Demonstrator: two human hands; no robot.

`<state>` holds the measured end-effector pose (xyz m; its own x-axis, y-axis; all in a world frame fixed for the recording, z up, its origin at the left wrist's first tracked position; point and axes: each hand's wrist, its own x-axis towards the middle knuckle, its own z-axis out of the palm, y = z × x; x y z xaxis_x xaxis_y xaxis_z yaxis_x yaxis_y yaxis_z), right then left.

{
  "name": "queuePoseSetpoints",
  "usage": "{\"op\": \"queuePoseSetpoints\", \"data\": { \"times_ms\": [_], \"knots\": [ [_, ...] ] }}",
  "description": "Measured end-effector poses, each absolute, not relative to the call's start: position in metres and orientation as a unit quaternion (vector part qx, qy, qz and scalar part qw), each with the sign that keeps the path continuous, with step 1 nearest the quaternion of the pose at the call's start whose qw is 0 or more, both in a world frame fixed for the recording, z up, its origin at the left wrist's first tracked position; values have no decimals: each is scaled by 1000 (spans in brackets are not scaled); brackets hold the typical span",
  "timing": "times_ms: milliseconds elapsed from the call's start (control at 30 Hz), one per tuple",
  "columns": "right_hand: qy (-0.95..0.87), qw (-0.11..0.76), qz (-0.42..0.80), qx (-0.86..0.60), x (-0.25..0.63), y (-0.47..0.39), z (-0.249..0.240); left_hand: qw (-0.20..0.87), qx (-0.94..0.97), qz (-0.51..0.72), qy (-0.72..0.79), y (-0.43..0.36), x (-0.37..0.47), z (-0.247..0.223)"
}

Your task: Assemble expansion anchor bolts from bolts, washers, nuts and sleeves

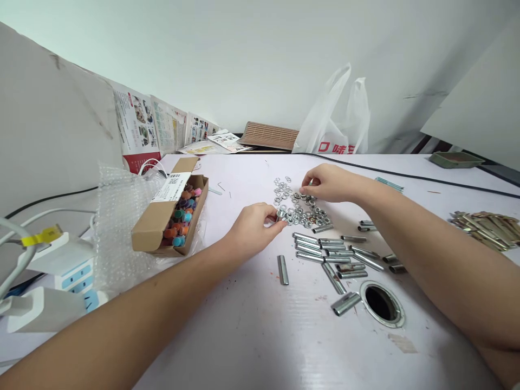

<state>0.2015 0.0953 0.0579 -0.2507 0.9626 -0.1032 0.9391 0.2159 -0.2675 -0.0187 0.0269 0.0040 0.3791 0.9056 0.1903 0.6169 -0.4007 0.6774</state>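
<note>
On the white table lies a loose pile of small silver nuts and washers [299, 216]. My left hand [255, 226] is at the pile's left edge, its thumb and forefinger closed on a small metal nut [280, 214]. At the far right side of the pile is my right hand [331, 183], fingers pinched together just over the rings; anything between its fingertips is too small to make out. Nearer to me lie several short metal tubes [325, 250], some side by side. One tube [283, 270] lies apart, below my left hand.
To the left stands an open cardboard box [152, 227] of coloured caps [179, 216], beside bubble wrap [117, 227] and white plugs [44, 309]. A round table hole [382, 303] is at front right. Flat metal strips [485, 227] lie far right; a plastic bag [335, 119] stands behind.
</note>
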Motion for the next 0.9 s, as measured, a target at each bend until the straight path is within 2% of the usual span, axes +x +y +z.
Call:
{"op": "queuePoseSetpoints", "data": {
  "times_ms": [167, 367, 567, 900],
  "knots": [
    [-780, -75, 140, -605, 217, 91, 69, 255, 785, 285, 487, 26, -18, 5],
    [-763, -158, 144, -610, 218, 90, 57, 252, 792, 274, 484, 26, -18, 6],
    [-768, -125, 131, -614, 218, 95, 53, 253, 792, 278, 482, 26, -18, 6],
    [-763, -124, 123, -622, 214, 97, 48, 251, 792, 277, 482, 26, -18, 5]
  ]
}}
